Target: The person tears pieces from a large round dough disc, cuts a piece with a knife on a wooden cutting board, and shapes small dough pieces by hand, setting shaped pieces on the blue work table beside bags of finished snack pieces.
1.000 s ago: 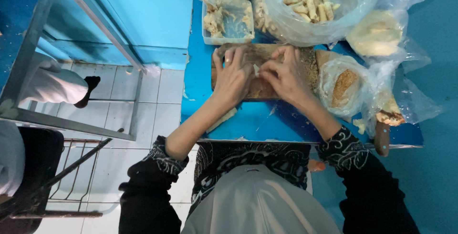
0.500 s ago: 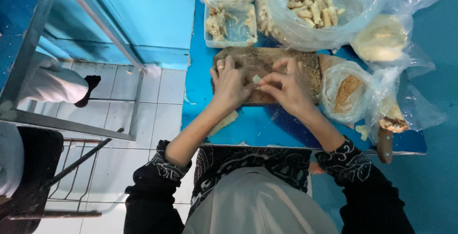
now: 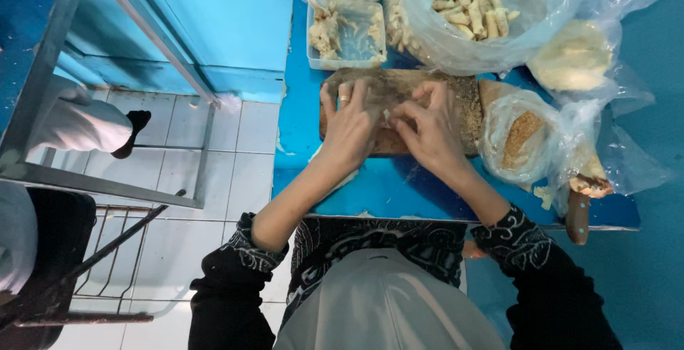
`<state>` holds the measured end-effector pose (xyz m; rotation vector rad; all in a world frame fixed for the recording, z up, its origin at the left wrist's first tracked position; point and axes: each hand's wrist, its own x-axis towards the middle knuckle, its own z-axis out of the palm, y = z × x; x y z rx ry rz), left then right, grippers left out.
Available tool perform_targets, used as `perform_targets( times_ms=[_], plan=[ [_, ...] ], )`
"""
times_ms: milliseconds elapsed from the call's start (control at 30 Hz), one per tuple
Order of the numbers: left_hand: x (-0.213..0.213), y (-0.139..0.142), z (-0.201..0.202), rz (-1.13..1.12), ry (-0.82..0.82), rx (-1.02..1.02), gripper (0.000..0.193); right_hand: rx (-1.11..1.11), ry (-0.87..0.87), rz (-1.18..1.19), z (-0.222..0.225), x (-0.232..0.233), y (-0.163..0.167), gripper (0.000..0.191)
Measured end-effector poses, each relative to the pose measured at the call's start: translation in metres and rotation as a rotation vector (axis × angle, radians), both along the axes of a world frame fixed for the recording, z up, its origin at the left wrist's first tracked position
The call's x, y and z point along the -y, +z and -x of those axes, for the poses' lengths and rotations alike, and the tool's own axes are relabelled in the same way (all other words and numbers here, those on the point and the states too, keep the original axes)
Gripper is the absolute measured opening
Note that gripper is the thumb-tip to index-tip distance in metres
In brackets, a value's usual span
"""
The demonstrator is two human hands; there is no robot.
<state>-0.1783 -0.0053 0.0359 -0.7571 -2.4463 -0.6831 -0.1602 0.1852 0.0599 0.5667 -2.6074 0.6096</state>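
My left hand (image 3: 349, 127), with a ring on one finger, and my right hand (image 3: 429, 127) rest side by side on a wooden board (image 3: 473, 107) dusted with brown crumbs. Their fingertips meet on a small pale piece of food (image 3: 386, 115), pinched between both hands; most of it is hidden by the fingers. Just right of the board lies an open clear bag of brown crumbs (image 3: 521, 136).
The blue table (image 3: 399, 189) also holds a clear tub with pale pieces (image 3: 347, 35), a big bag of finger-shaped rolls (image 3: 477, 9), a bag of pale dough (image 3: 576, 56) and a knife with a wooden handle (image 3: 578, 211). A metal frame (image 3: 149, 33) and a person's white sleeve (image 3: 78, 125) are at left above the tiled floor.
Both hands stay on the board, fingers shifting slightly around the small pale piece. The view has shifted a little lower over the table.
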Motion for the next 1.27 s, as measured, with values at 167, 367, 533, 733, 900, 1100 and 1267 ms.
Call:
perform_targets(
  times_ms=[167,367,533,733,900,1100,1267],
  plan=[
    [0.007,0.015,-0.007,-0.134,0.070,0.026,0.027,-0.043,-0.022,-0.141,0.013,0.011,0.004,0.015],
    [0.055,0.040,-0.044,-0.203,0.157,-0.014,0.030,0.054,-0.090,-0.204,0.036,0.023,0.006,0.021],
    [0.092,0.033,-0.078,-0.238,0.319,0.053,0.024,0.228,0.012,-0.017,0.044,0.012,0.019,0.023],
    [0.100,0.012,-0.106,-0.301,0.410,0.174,0.024,-0.095,0.236,-0.172,0.011,0.009,0.020,0.035],
    [0.087,0.004,-0.111,-0.219,0.373,0.250,0.033,-0.181,0.158,-0.295,-0.002,0.028,0.028,0.033],
    [0.077,0.000,-0.108,-0.278,0.326,0.226,0.030,-0.448,0.080,0.026,0.005,-0.019,0.092,0.015],
    [0.073,-0.009,-0.103,-0.438,0.221,0.213,0.011,-0.457,-0.086,-0.122,0.045,-0.059,0.111,0.032]
  ],
)
